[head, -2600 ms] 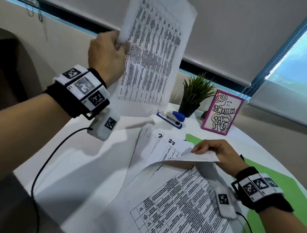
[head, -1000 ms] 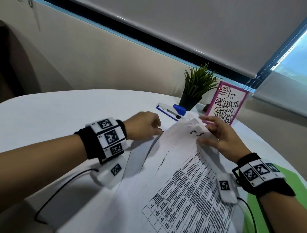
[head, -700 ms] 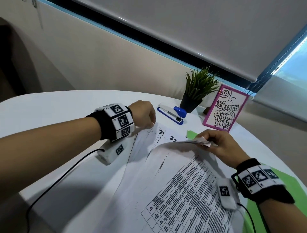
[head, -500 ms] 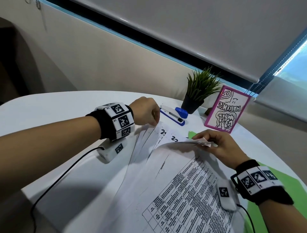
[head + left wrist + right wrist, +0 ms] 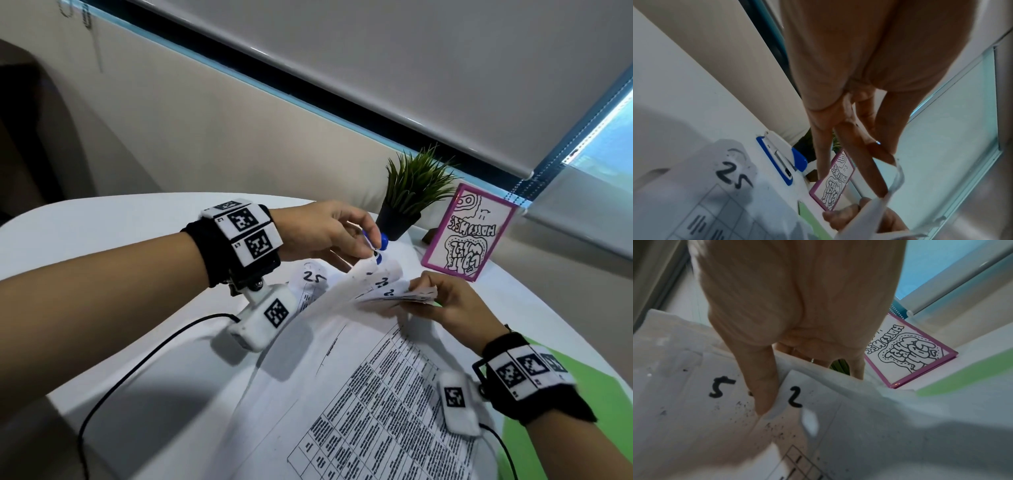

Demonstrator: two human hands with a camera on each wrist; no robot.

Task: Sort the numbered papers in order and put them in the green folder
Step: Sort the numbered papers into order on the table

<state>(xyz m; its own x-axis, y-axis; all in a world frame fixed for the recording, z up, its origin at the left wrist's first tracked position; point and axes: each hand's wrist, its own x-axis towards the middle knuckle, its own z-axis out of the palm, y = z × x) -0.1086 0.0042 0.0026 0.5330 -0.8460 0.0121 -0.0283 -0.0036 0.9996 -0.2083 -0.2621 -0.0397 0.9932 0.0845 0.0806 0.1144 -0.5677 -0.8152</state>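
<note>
A stack of numbered papers [image 5: 376, 411] lies spread on the white table [image 5: 102, 233], printed tables facing up. My left hand [image 5: 368, 255] pinches the far corner of one sheet [image 5: 894, 175] and holds it lifted. A sheet marked 25 [image 5: 315, 277] lies flat beneath that hand, also seen in the left wrist view [image 5: 731, 175]. My right hand [image 5: 421, 291] grips a fanned bunch of upper sheet corners, thumb [image 5: 764, 386] on top between a 5 and a 2. The green folder [image 5: 565, 377] pokes out from under the papers at right.
A blue and white stapler [image 5: 781, 159] lies just past the papers, mostly hidden behind my left hand in the head view. A small potted plant [image 5: 411, 192] and a pink-framed card [image 5: 469, 233] stand at the table's far edge. Black cables trail from both wrists.
My left hand put down the sheet it held high, went to the stack's far corner and now lifts one sheet's corner. My right hand has raised more corners into a fan.
</note>
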